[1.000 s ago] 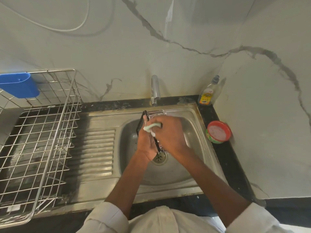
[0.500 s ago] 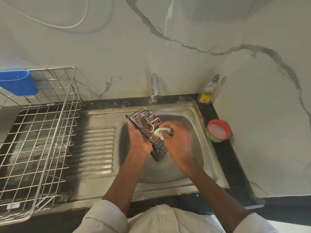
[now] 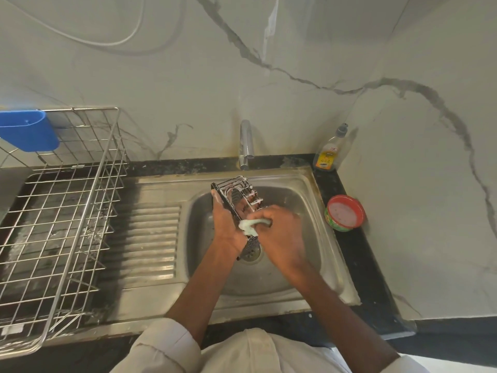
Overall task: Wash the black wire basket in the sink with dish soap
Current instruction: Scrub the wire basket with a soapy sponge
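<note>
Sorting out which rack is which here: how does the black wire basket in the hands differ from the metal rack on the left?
The black wire basket is small, dark and soapy; the metal rack is far larger, bare and silver. The basket is held tilted over the sink by the left hand while the right hand scrubs it with a sponge; the rack stands flat on the counter, untouched, with a blue holder on its back. Both are open wire grids.

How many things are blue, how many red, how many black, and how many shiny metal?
Blue: 1, plastic caddy
Red: 1, soap tub
Black: 1, wire basket
Shiny metal: 3, dish rack, tap, sink
Total: 6
</note>
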